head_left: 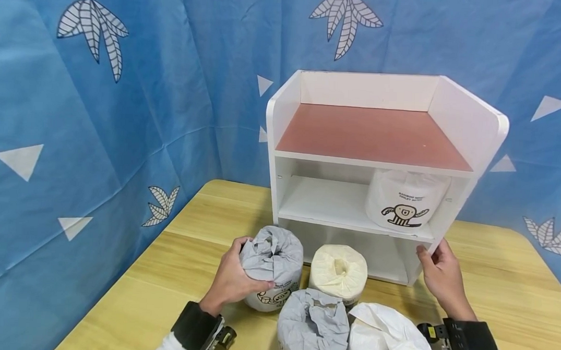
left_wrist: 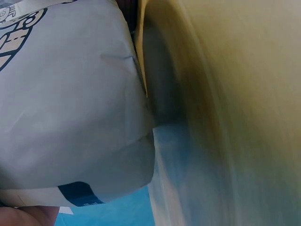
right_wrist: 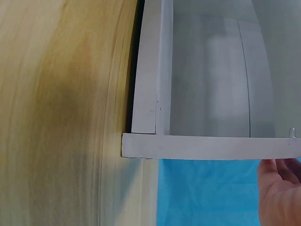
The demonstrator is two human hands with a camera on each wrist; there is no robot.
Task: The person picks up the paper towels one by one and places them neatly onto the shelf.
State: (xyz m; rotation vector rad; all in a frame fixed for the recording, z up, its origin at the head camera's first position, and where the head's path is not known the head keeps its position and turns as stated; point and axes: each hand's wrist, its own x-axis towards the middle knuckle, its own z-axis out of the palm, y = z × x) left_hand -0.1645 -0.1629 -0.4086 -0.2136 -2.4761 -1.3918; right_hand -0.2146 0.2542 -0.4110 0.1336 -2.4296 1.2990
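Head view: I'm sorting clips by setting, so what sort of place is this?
Probably a staged tabletop recording spot: a patterned blue cloth hangs behind the wooden table, and black wristbands carry small devices.

The held roll (head_left: 283,269) in the left grip (head_left: 233,280) is grey with a beige cartoon. Right of that grip come a cream roll (head_left: 339,283), a second grey roll (head_left: 317,343) and a white roll (head_left: 386,331). The shelf unit (head_left: 475,118) beside the right grip (head_left: 445,279) is white, its top panel (head_left: 376,135) terracotta; left of that grip, the shelved roll (head_left: 406,201) is white with a black-and-tan figure. Black bands (head_left: 477,343) sit behind both grips. Beyond them, white triangles and dark-veined white leaves pattern the blue curtain (head_left: 219,62); the bench (head_left: 139,294) beneath is streaked yellow.
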